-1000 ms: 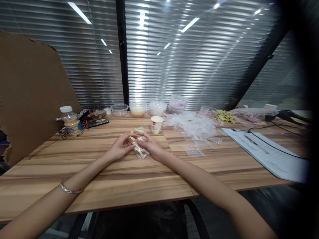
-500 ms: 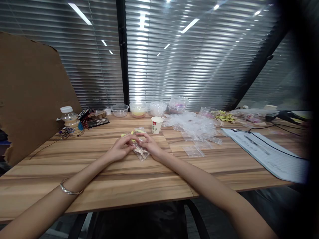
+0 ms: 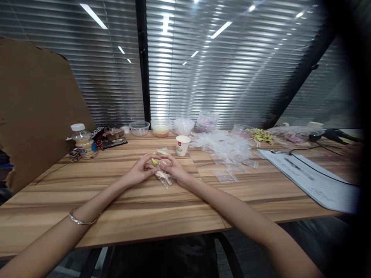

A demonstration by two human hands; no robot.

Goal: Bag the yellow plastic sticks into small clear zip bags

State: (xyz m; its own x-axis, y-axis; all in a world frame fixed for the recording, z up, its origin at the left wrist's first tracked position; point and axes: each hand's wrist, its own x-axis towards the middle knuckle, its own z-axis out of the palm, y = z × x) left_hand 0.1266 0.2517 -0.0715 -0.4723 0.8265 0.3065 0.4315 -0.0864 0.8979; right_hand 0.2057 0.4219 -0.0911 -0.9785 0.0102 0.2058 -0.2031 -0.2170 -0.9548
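Both hands meet low over the wooden table (image 3: 121,216). My left hand (image 3: 142,168) and my right hand (image 3: 174,170) are curled, with fingers pinched on a small clear plastic bag (image 3: 164,178) between them. Pale pieces show inside the bag, too small to name. Under the fingers a yellow piece (image 3: 154,161) shows; whether it is in the bag I cannot tell. Just beyond the fingertips lies another small clear bag (image 3: 162,151) with something yellow-green in it. A white paper cup (image 3: 182,145) stands upright behind my right hand.
Several clear bags (image 3: 226,146) lie heaped right of the cup. Plastic bowls (image 3: 161,127) line the back by the blinds. A bottle (image 3: 82,142) and cardboard (image 3: 34,104) stand left; a clipboard (image 3: 307,177) and yellow pieces (image 3: 261,135) lie right.
The fingers have shifted slightly around the bag, and its lower end has tilted a little toward me. The yellow piece under the fingers shows more. Everything else looks unmoved.
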